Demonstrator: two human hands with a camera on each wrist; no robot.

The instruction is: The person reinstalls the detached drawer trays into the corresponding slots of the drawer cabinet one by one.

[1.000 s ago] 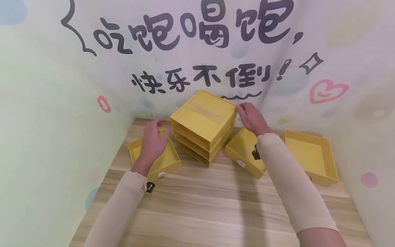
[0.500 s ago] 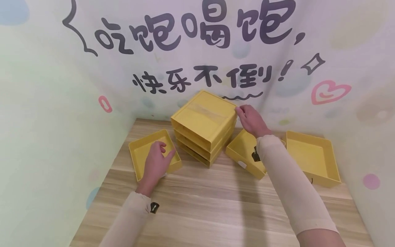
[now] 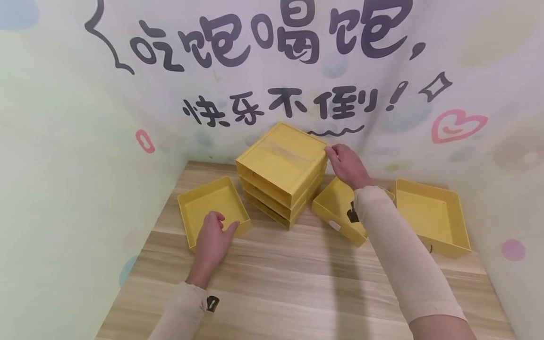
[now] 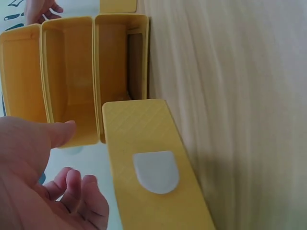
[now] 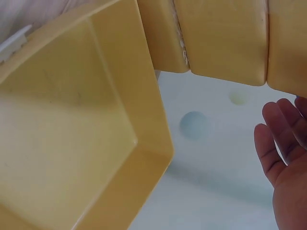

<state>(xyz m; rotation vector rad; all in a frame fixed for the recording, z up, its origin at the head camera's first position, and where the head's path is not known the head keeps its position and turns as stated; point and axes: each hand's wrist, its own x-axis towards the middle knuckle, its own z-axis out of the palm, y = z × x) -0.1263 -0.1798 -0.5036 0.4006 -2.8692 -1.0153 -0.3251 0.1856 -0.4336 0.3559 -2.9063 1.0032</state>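
Note:
A yellow three-tier drawer cabinet (image 3: 282, 156) stands at the back middle of the table, its slots facing front with no drawers in them. My right hand (image 3: 349, 165) is at the cabinet's top right back corner, fingertips right at its edge. In the right wrist view its fingers (image 5: 283, 129) lie extended beside the cabinet's side. My left hand (image 3: 214, 243) hovers at the front edge of the left yellow drawer (image 3: 208, 200), thumb and loosely bent fingers apart. In the left wrist view that drawer's front with its white handle (image 4: 157, 171) is beyond the fingers, which hold nothing.
Right of the cabinet a second yellow drawer (image 3: 333, 205) sits at an angle, partly behind the right forearm. Another drawer (image 3: 427, 215) lies at the far right. Printed walls (image 3: 272, 71) enclose the wooden table (image 3: 276, 283) at the back and sides.
My left hand has come down and back toward me, from beside the cabinet to the left drawer's front edge. The right hand stays at the cabinet's corner.

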